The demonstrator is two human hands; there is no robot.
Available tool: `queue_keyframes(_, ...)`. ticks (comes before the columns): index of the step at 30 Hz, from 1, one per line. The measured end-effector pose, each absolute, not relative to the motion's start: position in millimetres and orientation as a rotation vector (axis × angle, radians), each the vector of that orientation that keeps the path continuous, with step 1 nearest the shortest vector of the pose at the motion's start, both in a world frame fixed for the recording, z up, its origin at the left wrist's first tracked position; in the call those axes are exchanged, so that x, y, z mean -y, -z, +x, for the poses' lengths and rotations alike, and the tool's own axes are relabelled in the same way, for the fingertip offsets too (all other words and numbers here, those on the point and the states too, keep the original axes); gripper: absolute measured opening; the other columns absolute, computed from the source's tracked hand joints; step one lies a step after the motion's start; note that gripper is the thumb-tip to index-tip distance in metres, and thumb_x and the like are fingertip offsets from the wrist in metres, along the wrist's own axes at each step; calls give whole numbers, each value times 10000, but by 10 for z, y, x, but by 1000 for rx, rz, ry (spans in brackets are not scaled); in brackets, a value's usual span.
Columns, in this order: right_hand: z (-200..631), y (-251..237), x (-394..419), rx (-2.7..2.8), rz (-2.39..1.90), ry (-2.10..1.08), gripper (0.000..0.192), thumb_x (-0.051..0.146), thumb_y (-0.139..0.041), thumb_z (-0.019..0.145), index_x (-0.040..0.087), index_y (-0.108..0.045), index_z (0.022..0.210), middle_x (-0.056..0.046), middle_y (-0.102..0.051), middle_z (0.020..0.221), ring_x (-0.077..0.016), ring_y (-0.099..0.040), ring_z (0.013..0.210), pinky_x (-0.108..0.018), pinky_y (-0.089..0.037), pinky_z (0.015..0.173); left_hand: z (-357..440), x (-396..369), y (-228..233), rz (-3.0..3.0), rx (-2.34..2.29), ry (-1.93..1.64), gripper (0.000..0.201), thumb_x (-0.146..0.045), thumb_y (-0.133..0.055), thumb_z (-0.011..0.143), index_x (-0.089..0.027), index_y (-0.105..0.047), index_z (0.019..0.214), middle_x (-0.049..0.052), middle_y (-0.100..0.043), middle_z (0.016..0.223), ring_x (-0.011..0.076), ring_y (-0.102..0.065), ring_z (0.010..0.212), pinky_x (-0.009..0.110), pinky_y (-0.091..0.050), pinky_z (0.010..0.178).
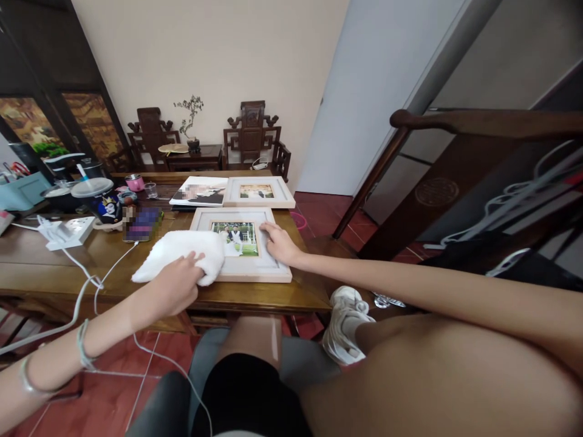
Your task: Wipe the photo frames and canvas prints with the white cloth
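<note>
Now, cloth on the frame's left edge.
Left hand (175, 285) fingers curl together on the white cloth (182, 255); right hand (279, 243) fingers lie flat, slightly apart, pinning the picture frame (241, 273) beneath them on the table (273, 297).

A dark wooden table (255, 294) spreads before you, crowded with frames and clutter.

Two pale wooden picture frames (241, 252) (257, 192) lie flat on it beside a folded white cloth (182, 255), a white power strip (68, 232) and a lidded dark cup (98, 197).
</note>
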State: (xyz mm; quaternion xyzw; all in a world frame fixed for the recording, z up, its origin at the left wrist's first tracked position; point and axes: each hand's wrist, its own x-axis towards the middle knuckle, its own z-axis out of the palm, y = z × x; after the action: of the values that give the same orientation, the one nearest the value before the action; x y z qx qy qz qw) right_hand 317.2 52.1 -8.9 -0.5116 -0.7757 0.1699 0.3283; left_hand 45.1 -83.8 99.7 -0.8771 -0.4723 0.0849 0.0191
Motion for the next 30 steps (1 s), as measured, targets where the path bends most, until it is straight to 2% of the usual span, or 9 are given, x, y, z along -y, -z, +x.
queue_keyframes(3,3175,81,-508,2012,-1338,-462,585,-49,-435,687,130,-647,1202,-149,-610,1337,-253,-443,1389,-461,-274,1210,705,877,-1043,-2654,1587,-404,382,-37,-423,807,-118,-681,1077,167,-414,1549,349,-405,1418,478,-392,1133)
queue_keyframes(8,3169,16,-458,2024,-1372,-463,540,-30,-442,730,102,-636,1217,-181,-576,1377,-262,-449,1382,-454,-292,1199,1277,803,-1001,-2791,1587,-247,449,-57,-399,848,-110,-620,1236,198,-293,1602,424,-290,1462,616,-338,1127)
queue_keyframes(13,3183,6,-449,2066,-1313,-479,492,-17,-442,761,136,-653,1178,-148,-633,1289,-250,-476,1352,-452,-321,1181,1547,825,-892,-2806,1544,-302,426,-99,-436,859,-123,-631,1237,180,-275,1614,461,-202,1480,710,-248,1133)
queue_keyframes(19,3216,84,-520,2048,-1300,-494,585,-58,-432,702,138,-642,1212,-141,-606,1335,-239,-411,1409,-456,-247,1221,1156,788,-926,-2667,1577,-430,405,-66,-433,837,-114,-672,1161,175,-323,1595,442,-256,1469,708,-321,1095)
queue_keyframes(24,3228,119,-564,2046,-1274,-515,610,-52,-436,693,149,-635,1234,-129,-595,1361,-239,-388,1426,-460,-246,1224,648,702,-976,-2467,1690,-493,370,-58,-425,845,-117,-702,1083,179,-405,1551,433,-368,1414,684,-410,1026)
queue_keyframes(27,3236,132,-576,2050,-1262,-518,619,-48,-441,687,142,-632,1245,-135,-588,1372,-243,-384,1429,-462,-245,1225,515,549,-938,-2459,1674,-493,390,-59,-412,856,-123,-690,1121,155,-368,1578,415,-311,1453,647,-413,1044)
queue_keyframes(30,3250,128,-578,2082,-1268,-513,631,-47,-434,691,133,-623,1266,-143,-580,1387,-248,-379,1433,-475,-236,1226,528,253,-872,-2399,1715,-440,408,-64,-436,840,-111,-677,1166,150,-295,1612,400,-243,1486,637,-348,1104)
